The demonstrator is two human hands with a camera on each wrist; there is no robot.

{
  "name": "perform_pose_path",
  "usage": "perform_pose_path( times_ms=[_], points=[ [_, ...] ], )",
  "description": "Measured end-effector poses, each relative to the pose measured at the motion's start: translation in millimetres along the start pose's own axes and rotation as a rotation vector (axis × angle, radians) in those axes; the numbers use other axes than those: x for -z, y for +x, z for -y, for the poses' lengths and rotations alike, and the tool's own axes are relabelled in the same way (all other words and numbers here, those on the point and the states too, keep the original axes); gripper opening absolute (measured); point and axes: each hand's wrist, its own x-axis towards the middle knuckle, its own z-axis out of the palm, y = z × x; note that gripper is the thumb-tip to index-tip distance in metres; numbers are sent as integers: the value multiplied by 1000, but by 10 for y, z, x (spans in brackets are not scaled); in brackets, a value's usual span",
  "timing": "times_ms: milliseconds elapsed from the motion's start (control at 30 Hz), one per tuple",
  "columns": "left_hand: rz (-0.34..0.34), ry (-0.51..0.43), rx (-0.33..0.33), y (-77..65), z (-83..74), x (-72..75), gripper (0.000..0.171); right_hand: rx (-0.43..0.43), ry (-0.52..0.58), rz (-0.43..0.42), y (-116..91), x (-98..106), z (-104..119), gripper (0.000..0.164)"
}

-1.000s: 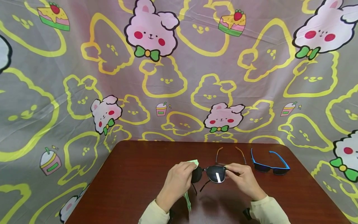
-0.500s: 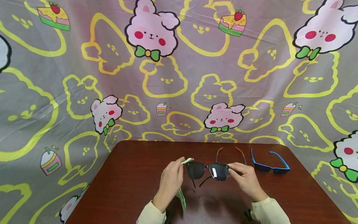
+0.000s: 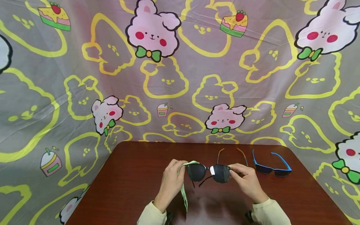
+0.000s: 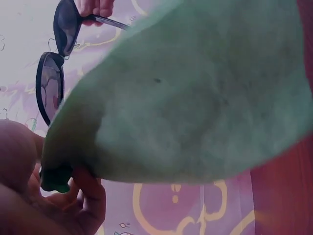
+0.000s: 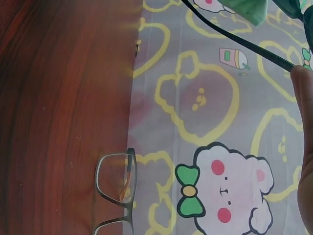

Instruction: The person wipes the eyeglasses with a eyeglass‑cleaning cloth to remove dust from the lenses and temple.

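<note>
Black-framed sunglasses [image 3: 197, 172] are held above the table in the head view, dark lenses facing me and temples unfolded. My right hand [image 3: 248, 179] pinches them at the right end of the frame. At their left end, my left hand [image 3: 171, 179] grips a pale green cloth [image 3: 184, 197], whose top edge lies along the left lens's upper corner and whose tail hangs below. The cloth [image 4: 195, 98] fills much of the left wrist view and hides part of the sunglasses [image 4: 67, 27]. Only a finger of my right hand [image 5: 304, 117] shows in the right wrist view, at a temple.
Blue-framed sunglasses [image 3: 272, 170] lie at the right of the brown table [image 3: 126, 181]. Behind my right hand are clear-lens eyeglasses [image 5: 113, 203], with brown temples [image 3: 220, 153] in the head view. A cartoon-print curtain [image 3: 180, 93] surrounds the table's back and sides.
My left hand has drawn left with the cloth, uncovering the left lens it covered a second ago. The sunglasses shifted slightly right, then tilted a little. My right hand stays on the frame.
</note>
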Motion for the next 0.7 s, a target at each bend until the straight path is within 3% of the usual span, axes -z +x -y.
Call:
perform_pose_path(
  times_ms=[200,367,533,633,700],
  points=[
    [99,-169,114,18,18,8,16,23,-92,-22,9,-8,47,24],
    [193,-417,284,37,18,19,18,96,-144,-52,-2,-25,41,27],
    [247,-633,384,53,-6,42,24,267,-159,-97,-24,-51,-209,29],
    [239,-672,409,55,-8,50,24,380,-207,-112,-43,-59,-405,12],
    [233,-671,427,56,-9,56,23,412,-214,-99,-54,-61,-475,15]
  ],
)
